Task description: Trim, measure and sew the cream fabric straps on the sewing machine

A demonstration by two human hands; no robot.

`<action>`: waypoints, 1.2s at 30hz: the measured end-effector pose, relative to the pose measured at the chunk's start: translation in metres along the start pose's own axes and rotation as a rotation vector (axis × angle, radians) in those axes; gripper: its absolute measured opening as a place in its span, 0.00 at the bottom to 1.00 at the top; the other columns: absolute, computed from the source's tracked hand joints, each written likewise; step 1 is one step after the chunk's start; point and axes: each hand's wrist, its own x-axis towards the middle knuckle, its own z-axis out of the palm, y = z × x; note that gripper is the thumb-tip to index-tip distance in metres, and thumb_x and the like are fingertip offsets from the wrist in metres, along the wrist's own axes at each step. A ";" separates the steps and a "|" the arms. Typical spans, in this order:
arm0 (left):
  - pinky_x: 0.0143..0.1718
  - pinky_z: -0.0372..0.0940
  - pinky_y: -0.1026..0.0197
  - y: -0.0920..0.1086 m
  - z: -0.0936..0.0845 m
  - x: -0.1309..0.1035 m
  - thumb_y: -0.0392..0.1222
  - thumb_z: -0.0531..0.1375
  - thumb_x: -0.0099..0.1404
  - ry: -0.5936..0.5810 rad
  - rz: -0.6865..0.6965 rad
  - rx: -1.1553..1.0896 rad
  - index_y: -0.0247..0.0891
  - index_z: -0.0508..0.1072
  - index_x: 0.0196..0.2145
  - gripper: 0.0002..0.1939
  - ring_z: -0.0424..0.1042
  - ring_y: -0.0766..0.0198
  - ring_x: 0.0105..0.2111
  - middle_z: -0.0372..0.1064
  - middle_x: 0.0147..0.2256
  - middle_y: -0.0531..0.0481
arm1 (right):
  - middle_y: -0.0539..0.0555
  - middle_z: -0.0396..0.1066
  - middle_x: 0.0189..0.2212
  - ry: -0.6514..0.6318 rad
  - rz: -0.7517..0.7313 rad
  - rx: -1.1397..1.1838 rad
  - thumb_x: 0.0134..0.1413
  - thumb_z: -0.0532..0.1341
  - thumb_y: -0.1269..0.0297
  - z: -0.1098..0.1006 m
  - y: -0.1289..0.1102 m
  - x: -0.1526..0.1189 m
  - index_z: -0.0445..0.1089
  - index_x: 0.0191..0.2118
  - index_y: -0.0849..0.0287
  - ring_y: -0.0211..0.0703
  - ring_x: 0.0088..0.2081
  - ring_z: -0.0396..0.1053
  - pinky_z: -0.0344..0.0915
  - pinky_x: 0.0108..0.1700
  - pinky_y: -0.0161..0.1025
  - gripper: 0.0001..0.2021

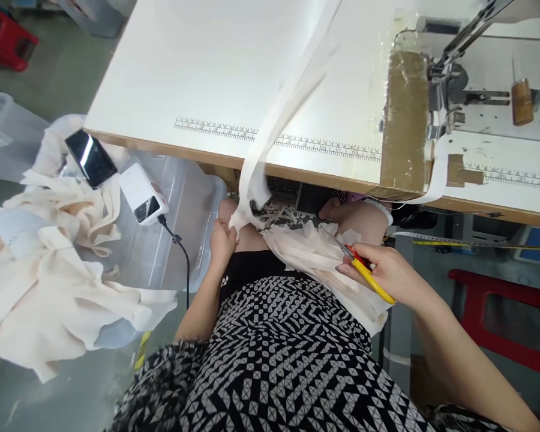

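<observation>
My left hand [224,240] is closed on the lower end of a long off-white fabric strip [263,144]. The strip rises over the table edge and trails across the white tabletop, blurred toward its top. In my right hand [387,270] is a pair of scissors [366,276] with yellow and red handles, its blades pointing up and left over my lap. Whether the blades are apart I cannot tell. Pale fabric pieces [315,252] lie across my lap, between the two hands and under the scissors.
A sewing machine [450,90] stands at the right of the white table [198,66]. A wooden-handled awl [522,102] lies beyond it. At left, fabric pieces [49,294], a phone [90,157] and a white power bank [143,193] rest on a clear bin [184,198]. Red stools [468,312] flank the area.
</observation>
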 end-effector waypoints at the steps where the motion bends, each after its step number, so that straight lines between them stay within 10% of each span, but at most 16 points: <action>1: 0.30 0.64 0.59 -0.003 -0.004 -0.007 0.45 0.61 0.61 0.024 -0.003 0.013 0.38 0.69 0.41 0.12 0.69 0.57 0.24 0.65 0.20 0.54 | 0.48 0.58 0.18 -0.009 0.009 0.012 0.59 0.49 0.30 0.003 0.004 -0.003 0.53 0.24 0.54 0.39 0.21 0.55 0.49 0.25 0.37 0.31; 3: 0.29 0.64 0.59 0.001 -0.005 -0.024 0.47 0.62 0.60 -0.019 0.002 -0.021 0.39 0.70 0.39 0.12 0.69 0.57 0.23 0.63 0.20 0.54 | 0.49 0.59 0.19 -0.034 0.013 0.037 0.59 0.50 0.31 0.009 0.008 -0.005 0.55 0.24 0.55 0.39 0.22 0.56 0.49 0.25 0.36 0.30; 9: 0.33 0.67 0.62 0.053 0.008 -0.062 0.59 0.62 0.64 -0.711 0.162 -0.421 0.38 0.72 0.47 0.23 0.74 0.57 0.37 0.71 0.34 0.46 | 0.50 0.62 0.21 -0.156 0.026 0.164 0.58 0.52 0.31 0.014 -0.004 0.001 0.61 0.27 0.56 0.41 0.24 0.59 0.52 0.27 0.36 0.30; 15: 0.30 0.63 0.65 0.077 0.001 -0.062 0.51 0.62 0.66 -0.305 0.545 -0.075 0.37 0.77 0.30 0.15 0.66 0.69 0.29 0.69 0.40 0.45 | 0.48 0.58 0.21 -0.231 0.013 0.242 0.59 0.52 0.33 0.007 -0.008 0.010 0.57 0.26 0.55 0.40 0.24 0.56 0.51 0.26 0.36 0.28; 22: 0.22 0.66 0.68 0.085 0.000 -0.061 0.58 0.66 0.60 -0.744 0.033 -0.478 0.34 0.73 0.37 0.22 0.74 0.64 0.21 0.72 0.21 0.51 | 0.48 0.56 0.22 -0.352 -0.037 0.255 0.58 0.51 0.31 0.000 -0.010 0.029 0.56 0.26 0.55 0.39 0.25 0.54 0.51 0.26 0.36 0.30; 36: 0.24 0.70 0.69 0.075 0.005 -0.052 0.60 0.72 0.52 -0.774 -0.133 -0.601 0.33 0.71 0.32 0.27 0.79 0.58 0.27 0.76 0.24 0.44 | 0.50 0.59 0.20 -0.410 -0.056 -0.024 0.56 0.43 0.25 -0.009 -0.020 0.041 0.56 0.25 0.55 0.40 0.23 0.57 0.48 0.26 0.38 0.34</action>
